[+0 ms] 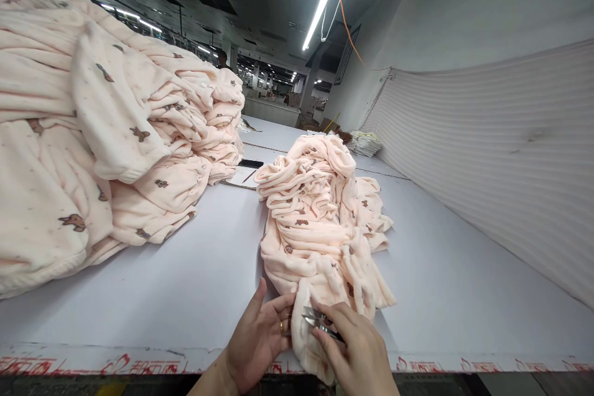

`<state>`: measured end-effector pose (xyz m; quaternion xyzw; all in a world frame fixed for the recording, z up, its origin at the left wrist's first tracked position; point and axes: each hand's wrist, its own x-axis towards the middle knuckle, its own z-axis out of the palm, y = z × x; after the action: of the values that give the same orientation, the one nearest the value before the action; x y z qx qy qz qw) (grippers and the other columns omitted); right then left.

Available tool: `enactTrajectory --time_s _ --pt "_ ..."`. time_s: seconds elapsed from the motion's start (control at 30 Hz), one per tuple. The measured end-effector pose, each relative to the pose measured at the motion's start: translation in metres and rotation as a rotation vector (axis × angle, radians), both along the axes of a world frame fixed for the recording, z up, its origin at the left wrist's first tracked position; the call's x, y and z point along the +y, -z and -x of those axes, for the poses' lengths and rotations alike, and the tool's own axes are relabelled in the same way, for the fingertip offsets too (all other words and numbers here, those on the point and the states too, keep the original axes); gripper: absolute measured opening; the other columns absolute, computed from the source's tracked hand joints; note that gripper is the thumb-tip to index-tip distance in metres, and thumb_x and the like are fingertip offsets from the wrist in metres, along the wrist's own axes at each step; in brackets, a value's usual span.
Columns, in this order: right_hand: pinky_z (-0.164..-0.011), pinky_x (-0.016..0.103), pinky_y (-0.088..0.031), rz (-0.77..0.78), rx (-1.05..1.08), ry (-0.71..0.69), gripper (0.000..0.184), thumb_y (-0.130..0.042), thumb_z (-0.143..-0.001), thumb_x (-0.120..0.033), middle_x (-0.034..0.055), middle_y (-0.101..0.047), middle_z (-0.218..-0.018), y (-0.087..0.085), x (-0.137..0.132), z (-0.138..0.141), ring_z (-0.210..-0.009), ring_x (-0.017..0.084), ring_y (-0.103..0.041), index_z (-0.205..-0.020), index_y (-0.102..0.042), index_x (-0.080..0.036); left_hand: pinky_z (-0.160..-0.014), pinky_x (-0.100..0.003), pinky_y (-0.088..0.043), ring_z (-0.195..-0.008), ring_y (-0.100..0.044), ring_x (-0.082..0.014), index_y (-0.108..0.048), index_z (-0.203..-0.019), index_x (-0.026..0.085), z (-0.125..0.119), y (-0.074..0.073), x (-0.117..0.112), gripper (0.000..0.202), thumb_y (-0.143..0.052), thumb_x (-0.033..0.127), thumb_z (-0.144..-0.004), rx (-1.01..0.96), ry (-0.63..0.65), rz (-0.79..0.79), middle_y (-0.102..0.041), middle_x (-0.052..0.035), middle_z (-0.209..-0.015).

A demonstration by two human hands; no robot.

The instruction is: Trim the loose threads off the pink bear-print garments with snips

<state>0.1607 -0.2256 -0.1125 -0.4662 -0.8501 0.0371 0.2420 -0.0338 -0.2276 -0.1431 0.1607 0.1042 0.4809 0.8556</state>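
A pair of small metal thread snips (316,318) is held in my right hand (359,343), its blades pointing left over the pale fabric. Beneath them, the end of a pale pink fleece garment (304,346) hangs at the table's front edge. My left hand (258,337) is turned palm up just left of that end, thumb raised away and fingers stretched out against the cloth; the fingertips are partly hidden. Behind both hands lies a bunched heap of the same pink printed fleece (306,216), with brown animal figures on it.
A tall pile of matching fleece pieces (125,111) fills the left of the white table (199,297). Between the piles lie a dark phone (250,164) and a paper with a pen (244,177). Along the right side hangs a pale striped sheet (492,154). Folded cloths (365,143) sit farther back.
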Motion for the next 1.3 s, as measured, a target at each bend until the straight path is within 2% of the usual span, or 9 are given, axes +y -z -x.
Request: enactTrajectory --time_s 0.27,0.37,0.43,0.5,0.67,0.8,1.03,1.2,1.3 --pt "-0.068 0.03 -0.043 0.052 0.129 0.022 0.035 -0.056 -0.076 -0.015 0.0038 -0.064 -0.09 0.006 0.0 0.028 -0.077 0.022 -0.059 -0.109 -0.06 -0.026 -0.08 -0.035 -0.045 -0.08 -0.063 -0.0217 -0.051 -0.128 0.004 -0.003 0.0 0.01 0.074 -0.028 0.063 -0.089 -0.237 0.06 0.05 -0.066 -0.0184 -0.112" --pt "-0.063 0.026 -0.041 0.258 0.197 -0.067 0.022 -0.052 -0.07 -0.008 0.0001 -0.063 -0.077 0.005 0.001 0.031 -0.07 0.018 -0.057 -0.083 -0.063 -0.022 -0.079 -0.033 -0.045 -0.076 -0.064 -0.0196 -0.049 -0.131 0.008 -0.006 0.005 0.016 0.069 -0.028 0.06 -0.091 -0.283 0.079 0.055 -0.067 -0.0161 -0.11" --pt "-0.057 0.021 -0.04 0.47 0.299 -0.119 0.008 -0.055 -0.077 -0.017 -0.0029 -0.058 -0.064 0.001 0.003 0.025 -0.062 0.014 -0.055 -0.071 -0.061 -0.02 -0.085 -0.036 -0.043 -0.086 -0.065 -0.0232 -0.048 -0.132 0.009 -0.006 0.009 0.02 0.068 -0.028 0.059 -0.091 -0.284 0.093 0.05 -0.067 -0.016 -0.111" --pt "-0.056 0.02 -0.041 0.549 0.366 -0.083 0.016 -0.058 -0.081 -0.029 -0.0032 -0.057 -0.061 -0.004 0.005 0.016 -0.06 0.013 -0.055 -0.069 -0.061 -0.019 -0.093 -0.04 -0.039 -0.098 -0.063 -0.0281 -0.047 -0.133 0.008 -0.005 0.012 0.024 0.071 -0.027 0.061 -0.09 -0.274 0.11 0.033 -0.066 -0.0172 -0.114" --pt "-0.074 0.025 -0.049 0.309 0.32 0.083 0.022 -0.059 -0.083 -0.033 0.0033 -0.069 -0.094 -0.013 0.015 0.003 -0.087 0.019 -0.064 -0.101 -0.066 -0.023 -0.102 -0.046 -0.031 -0.112 -0.056 -0.0334 -0.049 -0.131 0.006 -0.005 0.012 0.027 0.075 -0.024 0.063 -0.089 -0.234 0.133 0.012 -0.064 -0.0191 -0.118" --pt "-0.07 0.028 -0.05 0.061 0.146 0.178 0.021 -0.052 -0.086 -0.029 0.0017 -0.069 -0.09 -0.006 0.02 0.007 -0.083 0.02 -0.066 -0.101 -0.067 -0.027 -0.103 -0.048 -0.03 -0.113 -0.056 -0.0345 -0.052 -0.128 0.006 -0.009 0.007 0.025 0.075 -0.026 0.064 -0.088 -0.169 0.102 0.03 -0.067 -0.0192 -0.114" --pt "-0.07 0.028 -0.053 0.085 0.142 0.158 0.022 -0.052 -0.087 -0.03 0.0024 -0.071 -0.091 -0.009 0.03 0.006 -0.085 0.02 -0.068 -0.1 -0.069 -0.026 -0.1 -0.048 -0.035 -0.105 -0.06 -0.0331 -0.056 -0.123 0.007 -0.014 -0.003 0.024 0.072 -0.03 0.064 -0.087 0.052 0.056 -0.008 -0.07 -0.0167 -0.101" --pt "-0.083 0.035 -0.053 0.226 0.346 0.22 0.023 -0.057 -0.086 -0.038 0.0046 -0.072 -0.103 -0.007 0.034 -0.011 -0.099 0.026 -0.066 -0.098 -0.071 -0.025 -0.087 -0.044 -0.046 -0.095 -0.063 -0.0303 -0.057 -0.118 0.012 -0.018 -0.021 0.035 0.047 -0.043 0.046 -0.088 0.66 -0.076 -0.299 -0.068 -0.0142 -0.101" --pt "-0.08 0.041 -0.054 0.164 0.565 0.364 0.026 -0.056 -0.085 -0.043 0.0075 -0.071 -0.098 -0.001 0.036 -0.033 -0.094 0.03 -0.066 -0.095 -0.068 -0.023 -0.087 -0.047 -0.044 -0.094 -0.06 -0.0312 -0.061 -0.106 0.015 -0.028 -0.037 0.06 0.035 -0.055 0.04 -0.082 0.88 -0.188 -0.404 -0.064 -0.0142 -0.103"
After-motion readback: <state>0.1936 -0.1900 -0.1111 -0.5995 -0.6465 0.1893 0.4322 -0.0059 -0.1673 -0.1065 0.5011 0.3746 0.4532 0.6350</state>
